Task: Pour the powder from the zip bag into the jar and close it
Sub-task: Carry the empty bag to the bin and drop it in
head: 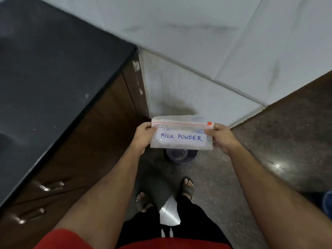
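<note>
A clear zip bag (pixel 181 136) with a red zip strip and a white label reading MILK POWDER is held flat in front of me, above the floor. My left hand (pixel 142 137) pinches its left end and my right hand (pixel 221 136) pinches its right end, next to the red slider. The zip looks closed. Just under the bag a round bluish container (pixel 181 157) stands on the floor, its upper part hidden by the bag; I cannot tell if it is the jar.
A black countertop (pixel 53 87) runs along the left, over brown cabinet drawers (pixel 86 150) with metal handles. White tiled wall (pixel 197 42) is ahead, with a dark stone floor (pixel 278 141) below. My feet in sandals (pixel 186 187) stand beneath my arms.
</note>
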{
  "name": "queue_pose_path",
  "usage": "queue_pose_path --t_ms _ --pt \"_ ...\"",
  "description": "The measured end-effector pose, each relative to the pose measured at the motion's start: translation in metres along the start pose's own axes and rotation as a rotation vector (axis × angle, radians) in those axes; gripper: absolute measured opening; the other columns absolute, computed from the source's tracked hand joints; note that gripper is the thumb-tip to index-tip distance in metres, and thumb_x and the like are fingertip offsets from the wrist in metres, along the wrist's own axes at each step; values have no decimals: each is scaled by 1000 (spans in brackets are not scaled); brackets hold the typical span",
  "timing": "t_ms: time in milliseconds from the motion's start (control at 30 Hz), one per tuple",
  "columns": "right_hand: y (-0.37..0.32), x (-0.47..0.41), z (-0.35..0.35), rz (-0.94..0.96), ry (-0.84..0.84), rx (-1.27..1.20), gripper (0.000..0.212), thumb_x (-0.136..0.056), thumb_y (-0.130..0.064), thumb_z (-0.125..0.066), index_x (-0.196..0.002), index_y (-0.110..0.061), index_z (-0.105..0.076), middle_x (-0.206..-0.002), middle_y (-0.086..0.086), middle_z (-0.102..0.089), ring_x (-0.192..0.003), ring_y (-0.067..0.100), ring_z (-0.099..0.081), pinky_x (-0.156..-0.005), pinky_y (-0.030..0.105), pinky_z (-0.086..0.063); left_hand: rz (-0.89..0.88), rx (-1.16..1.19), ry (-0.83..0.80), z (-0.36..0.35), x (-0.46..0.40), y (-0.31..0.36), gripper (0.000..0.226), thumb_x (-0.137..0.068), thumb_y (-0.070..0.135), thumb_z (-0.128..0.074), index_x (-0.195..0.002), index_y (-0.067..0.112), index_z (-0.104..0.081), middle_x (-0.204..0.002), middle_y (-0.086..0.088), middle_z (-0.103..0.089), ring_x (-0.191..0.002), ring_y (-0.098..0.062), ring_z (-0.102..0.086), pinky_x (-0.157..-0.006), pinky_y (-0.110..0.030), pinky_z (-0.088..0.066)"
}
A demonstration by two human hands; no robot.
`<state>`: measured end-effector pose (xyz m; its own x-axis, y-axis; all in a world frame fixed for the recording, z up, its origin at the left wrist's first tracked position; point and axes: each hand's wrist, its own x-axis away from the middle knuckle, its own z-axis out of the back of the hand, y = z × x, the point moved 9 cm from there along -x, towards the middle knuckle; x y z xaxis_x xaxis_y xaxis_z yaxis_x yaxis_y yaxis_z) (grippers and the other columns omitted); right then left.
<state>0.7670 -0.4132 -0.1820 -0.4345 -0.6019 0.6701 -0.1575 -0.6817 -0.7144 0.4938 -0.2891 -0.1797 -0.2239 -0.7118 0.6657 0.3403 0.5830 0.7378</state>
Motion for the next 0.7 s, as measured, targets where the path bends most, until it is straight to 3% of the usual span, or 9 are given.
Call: queue_pose_path --t_ms 133,267,367,467,600,700 --pt "39 -44 13 -64 -28 15 20 -94 -5 -63 -113 -10 -67 -91 7 -74 -74 19 -71 -55 28 -55 44 25 75 -32 -36 -41 32 -99 17 -58 -130 12 -56 -117 -7 -70 -101 -23 -71 -82 -44 -61" --pt "85 -92 24 -96 -12 1 13 -98 -5 -58 -102 -14 -66 -83 3 -72 -61 11 -69 -46 24 -52 69 -5 133 -65 -84 -86 42 -99 15 -56 -140 10 -49 -122 -5 -62 -102 -18 -61 -74 -27 -54" --pt "125 -132 27 -106 21 -18 16 -98 -4 -57 -110 -12 -66 -87 5 -73 -67 16 -71 -46 25 -53 127 -26 147 -88 -127 -130 51 -98 19 -59 -147 12 -44 -138 -11 -59 -118 -24 -59 -99 -42 -52" --pt "172 -173 27 -113 83 -18 17 -98 -3 -58 -111 -7 -68 -90 11 -74 -70 20 -71 -53 30 -58 172 -83 161 -109 -164 -179 58 -98 24 -60 -151 14 -39 -149 -11 -50 -133 -28 -50 -107 -39 -44" --pt "229 -220 11 -128 116 -27 14 -97 -1 -58 -101 -7 -70 -86 8 -75 -69 18 -73 -58 31 -59 181 -169 20 -152 -200 -235 46 -97 17 -60 -142 13 -50 -136 2 -56 -127 -24 -54 -106 -37 -44" --pt "261 -251 -6 -142 127 40 21 -97 -1 -58 -86 -16 -67 -86 10 -72 -77 26 -70 -71 39 -58 174 -223 -94 -186 -223 -274 36 -94 15 -61 -130 13 -59 -131 -8 -63 -121 -26 -59 -106 -48 -48"
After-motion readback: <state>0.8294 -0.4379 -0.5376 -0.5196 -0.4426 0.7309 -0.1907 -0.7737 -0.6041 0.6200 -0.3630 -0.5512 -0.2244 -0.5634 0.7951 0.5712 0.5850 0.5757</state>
